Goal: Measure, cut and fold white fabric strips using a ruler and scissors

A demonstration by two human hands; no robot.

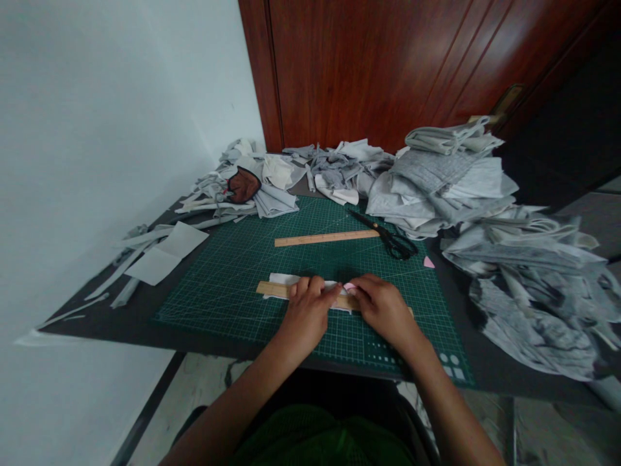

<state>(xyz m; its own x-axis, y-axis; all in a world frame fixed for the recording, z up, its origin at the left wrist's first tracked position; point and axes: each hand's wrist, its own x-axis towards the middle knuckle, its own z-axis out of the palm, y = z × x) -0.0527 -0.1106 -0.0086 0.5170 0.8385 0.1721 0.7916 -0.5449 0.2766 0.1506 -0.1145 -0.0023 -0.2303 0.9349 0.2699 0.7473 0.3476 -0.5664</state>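
Observation:
A wooden ruler (264, 288) lies across a folded strip of white fabric (281, 277) on the green cutting mat (218, 285). My left hand (310, 307) bears down on the ruler, its fingers bent over the wood and fabric. Pinched in my right hand (385, 307) is a piece of pink tailor's chalk (349, 286), held at the ruler's far edge over the fabric. Part of the ruler is hidden beneath both hands. Beyond them lie a second wooden ruler (325, 238) and black-handled scissors (395, 243).
A second pink chalk piece (429, 262) sits at the mat's right edge. Grey and white fabric piles (436, 181) line the back and right. Scraps, a brown black-edged piece (244, 185) and a pale folded sheet (165, 255) are on the left. A wall and wooden door stand behind.

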